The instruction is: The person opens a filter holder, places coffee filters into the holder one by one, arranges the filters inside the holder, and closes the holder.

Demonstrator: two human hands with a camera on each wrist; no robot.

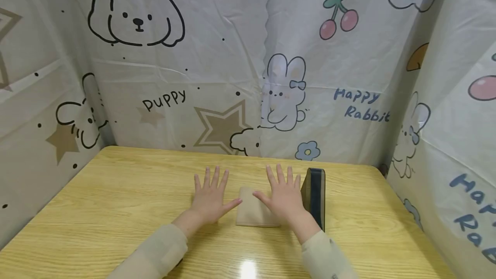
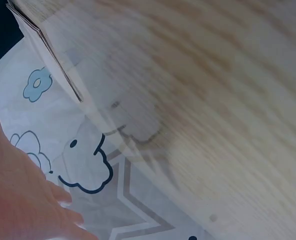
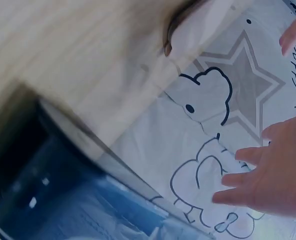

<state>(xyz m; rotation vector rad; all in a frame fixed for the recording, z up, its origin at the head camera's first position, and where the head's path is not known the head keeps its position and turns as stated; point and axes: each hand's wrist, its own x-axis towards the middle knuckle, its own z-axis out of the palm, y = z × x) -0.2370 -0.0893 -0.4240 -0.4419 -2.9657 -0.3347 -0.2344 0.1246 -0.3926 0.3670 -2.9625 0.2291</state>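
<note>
Both hands are held out over the table with fingers spread, holding nothing. My left hand [image 1: 210,199] is to the left of a flat beige rectangular piece [image 1: 253,212] lying on the table; the thumb points towards its left edge. My right hand [image 1: 286,197] overlaps the right part of that piece in the head view, hiding some of it. Just right of this hand stands an upright dark blue-black object [image 1: 317,197] with a tan slanted side. It looks glossy in the right wrist view, and its kind is unclear. Thin layered edges of the beige piece [image 2: 50,50] show in the left wrist view.
The wood-grain table [image 1: 135,201] reaches back to a pale printed curtain [image 1: 217,63] that closes off the rear and both sides. A small dark item [image 1: 179,262] peeks out beside the left sleeve [image 1: 159,251].
</note>
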